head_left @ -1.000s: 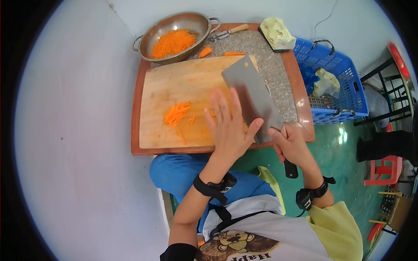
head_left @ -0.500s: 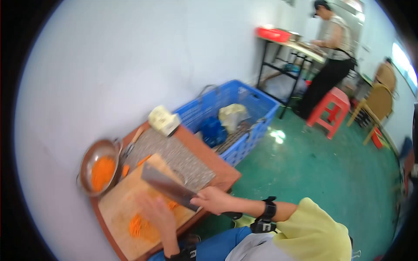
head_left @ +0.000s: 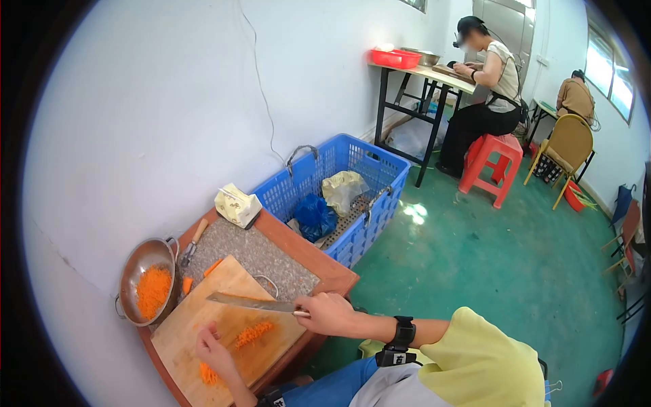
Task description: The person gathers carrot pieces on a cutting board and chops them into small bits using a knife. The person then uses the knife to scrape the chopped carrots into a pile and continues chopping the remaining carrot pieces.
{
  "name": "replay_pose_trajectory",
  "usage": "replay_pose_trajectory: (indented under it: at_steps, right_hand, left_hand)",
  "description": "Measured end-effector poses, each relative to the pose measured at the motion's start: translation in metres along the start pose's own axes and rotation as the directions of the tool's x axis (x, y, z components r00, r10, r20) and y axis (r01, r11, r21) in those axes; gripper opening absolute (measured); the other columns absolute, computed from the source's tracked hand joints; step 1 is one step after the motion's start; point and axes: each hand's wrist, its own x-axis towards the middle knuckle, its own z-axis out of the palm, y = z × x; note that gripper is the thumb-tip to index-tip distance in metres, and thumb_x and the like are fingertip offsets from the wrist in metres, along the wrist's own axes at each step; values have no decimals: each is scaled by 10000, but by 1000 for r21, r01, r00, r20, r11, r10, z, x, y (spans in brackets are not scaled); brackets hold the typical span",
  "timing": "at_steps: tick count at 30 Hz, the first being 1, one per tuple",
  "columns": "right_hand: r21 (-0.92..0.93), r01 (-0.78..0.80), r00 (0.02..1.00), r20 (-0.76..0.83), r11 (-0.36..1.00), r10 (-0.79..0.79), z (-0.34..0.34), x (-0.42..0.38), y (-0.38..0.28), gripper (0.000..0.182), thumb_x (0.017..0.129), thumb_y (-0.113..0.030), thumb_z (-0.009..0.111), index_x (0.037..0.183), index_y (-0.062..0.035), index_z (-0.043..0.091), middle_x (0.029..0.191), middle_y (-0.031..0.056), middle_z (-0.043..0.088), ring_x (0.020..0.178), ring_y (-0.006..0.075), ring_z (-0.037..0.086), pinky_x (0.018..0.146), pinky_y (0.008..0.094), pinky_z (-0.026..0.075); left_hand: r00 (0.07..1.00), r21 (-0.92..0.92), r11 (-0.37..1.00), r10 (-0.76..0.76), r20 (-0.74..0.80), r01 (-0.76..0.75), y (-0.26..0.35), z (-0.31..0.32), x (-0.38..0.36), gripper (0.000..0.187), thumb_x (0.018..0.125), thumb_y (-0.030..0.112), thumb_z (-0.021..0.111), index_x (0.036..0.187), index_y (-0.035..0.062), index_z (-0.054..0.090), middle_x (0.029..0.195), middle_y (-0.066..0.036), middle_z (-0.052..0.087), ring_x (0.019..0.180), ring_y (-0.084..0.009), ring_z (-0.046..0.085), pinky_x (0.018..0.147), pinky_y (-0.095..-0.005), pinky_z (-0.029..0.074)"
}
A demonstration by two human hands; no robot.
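- My view has swung right from the board toward the room, so the worktop (head_left: 291, 261) now sits low on the left and the crate (head_left: 376, 159) fills the middle.
- My right hand (head_left: 329, 314) keeps its grip closed around the handle of the knife (head_left: 251, 302). The blade showed its broad face a second ago; now I see it almost edge-on, over the board (head_left: 180, 336). I cannot tell if it touches the wood.
- My left hand (head_left: 214, 347) was spread flat beside the blade; its fingers are now loosely bent over the board, with nothing visible in them. I cannot tell how wide that grip is.
- The chopped carrot (head_left: 254, 334) shows plainly now, between the hands on the board. A second heap, the shreds (head_left: 209, 373), lies nearer me, just past my left wrist.
- I judge this as a pause between strokes: the blade looks turned away from cutting, and the two heaps remain apart.
- The pan (head_left: 139, 261) at the board's far left corner holds more cut carrot (head_left: 154, 292). Beside it, a chunk (head_left: 187, 285) and the peeler (head_left: 196, 234) haven't visibly moved.
- A co-worker (head_left: 502, 74) sits at another table, well apart from my hands.
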Motion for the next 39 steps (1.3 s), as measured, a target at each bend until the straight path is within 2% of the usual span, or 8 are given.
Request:
replay_pose_trajectory:
  at_steps: [2, 4, 6, 9, 12, 15, 25, 39]
  right_hand:
    - [-54, 18, 1000, -12, 998, -19, 3, 1, 6, 234, 800, -247, 568, 943, -62, 570, 652, 175, 610, 606, 378, 608, 566, 489, 484]
    - [-225, 166, 979, -78, 960, -188, 0, 0, 7, 311, 762, -217, 590, 1035, -83, 529, 603, 149, 595, 577, 352, 611, 517, 473, 479]
    - [-349, 148, 989, 23, 925, -149, -11, -2, 4, 354, 721, -191, 606, 1048, -89, 519, 585, 123, 587, 550, 328, 610, 480, 454, 473]
    - [-404, 322, 912, -111, 856, -396, -7, 5, 17, 295, 668, -190, 648, 906, -81, 514, 561, 100, 555, 529, 303, 586, 476, 429, 451]
    - [-431, 402, 873, -87, 808, -480, -12, 11, 22, 290, 637, -164, 689, 815, -82, 476, 601, 87, 555, 602, 282, 591, 564, 392, 458]
    - [-419, 476, 832, -68, 773, -550, -10, 13, 30, 282, 624, -133, 688, 799, -88, 471, 623, 62, 549, 632, 266, 588, 585, 375, 449]
    - [-396, 610, 717, -93, 687, -691, -3, 18, 31, 298, 561, -90, 661, 811, -111, 500, 641, 9, 506, 605, 191, 540, 546, 324, 408]
    - [-411, 600, 720, -97, 686, -687, -7, 19, 35, 295, 558, -96, 655, 809, -107, 500, 638, 18, 488, 612, 208, 530, 562, 336, 399]
  left_hand:
    - [993, -50, 992, -116, -2, 116, 11, -3, -2, 319, 951, 250, 468, 996, -19, 633, 936, -60, 629, 762, -108, 559, 636, -247, 439]
    - [988, -144, 990, -22, -150, 0, 21, -5, -9, 360, 966, 284, 431, 1067, -16, 602, 949, -75, 630, 853, -150, 571, 755, -269, 455]
    - [969, -34, 992, 108, -224, -118, 33, -2, -24, 342, 963, 262, 444, 1103, -19, 578, 999, -95, 621, 957, -203, 559, 866, -314, 428]
    - [844, 412, 738, 493, 211, -534, 54, -1, -45, 399, 893, 246, 526, 1214, 9, 522, 1187, -228, 516, 1150, -389, 436, 988, -442, 327]
    - [774, 490, 609, 394, 496, -624, 64, 4, -63, 716, 797, 539, 581, 1361, 131, 413, 1423, -257, 274, 1309, -434, 256, 1035, -551, 210]
    - [746, 518, 574, 277, 606, -634, 71, 9, -71, 781, 755, 637, 553, 1381, 199, 394, 1461, -253, 198, 1350, -429, 170, 1032, -611, 142]
    - [671, 499, 541, 174, 721, -677, 55, 43, -54, 705, 816, 678, 414, 1385, 264, 391, 1491, -245, 83, 1375, -429, 66, 1061, -593, 43]
    - [803, 651, 533, 96, 589, -541, 38, 35, -53, 639, 873, 599, 397, 1380, 212, 404, 1496, -246, 41, 1379, -431, 23, 1052, -609, -6]
